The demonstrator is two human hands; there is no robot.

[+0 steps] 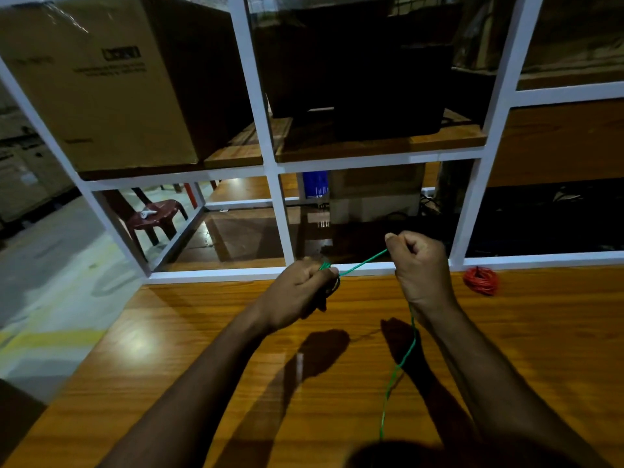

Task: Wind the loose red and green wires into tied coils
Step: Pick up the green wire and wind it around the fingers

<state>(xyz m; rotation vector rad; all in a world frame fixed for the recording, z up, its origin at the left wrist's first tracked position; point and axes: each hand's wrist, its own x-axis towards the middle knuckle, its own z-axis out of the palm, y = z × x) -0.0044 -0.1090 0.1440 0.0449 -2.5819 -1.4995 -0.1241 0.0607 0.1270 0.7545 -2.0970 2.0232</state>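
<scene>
Above wooden table (209, 373): left hand (300, 292) clenched on small green wire (398, 363) coil, right hand (418, 265) fisted around taut strand, tail trailing below. Red coil (481, 281) resting nearby. Risk: slackened pull, loosening loops.

Both hands hover above the table (202, 349), the left hand (300, 292) left of the right hand (418, 265), a wire (363, 263) stretched between them. A wire coil (481, 281) lies right of them, before the shelf frame (277, 211).
</scene>
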